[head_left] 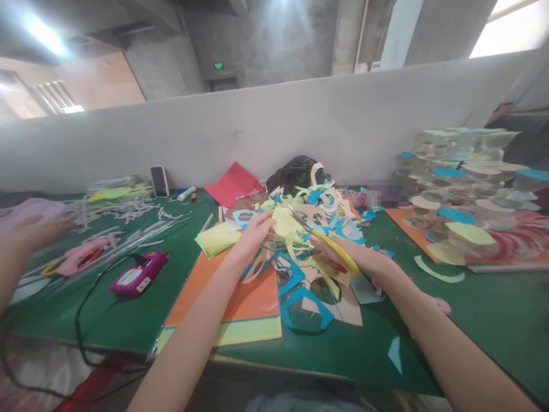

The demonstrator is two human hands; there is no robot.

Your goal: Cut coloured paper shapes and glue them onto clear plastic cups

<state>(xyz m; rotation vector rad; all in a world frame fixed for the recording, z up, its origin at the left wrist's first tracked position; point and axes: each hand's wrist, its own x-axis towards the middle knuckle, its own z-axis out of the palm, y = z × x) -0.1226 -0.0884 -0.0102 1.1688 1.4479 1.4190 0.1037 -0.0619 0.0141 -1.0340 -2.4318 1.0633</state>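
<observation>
My left hand (258, 230) is closed on a pale yellow piece of paper (286, 223), held up over the heap of scraps. In my right hand (343, 252) is a pair of scissors (337, 249) with yellow handles; their metal blades point up and left at the paper's right edge. Beneath both hands lie blue, peach and yellow paper offcuts (302, 315), many with curved cuts. Left of them, folded yellow paper (218, 237) rests on a stack of orange sheets (251, 294).
Stacked clear cups with coloured paper discs (463, 171) stand at the right. A magenta power box (139, 276) with a black cable sits left. Another person's hand (47, 226) reaches in at far left. A phone (159, 182) leans against the white partition (180, 137).
</observation>
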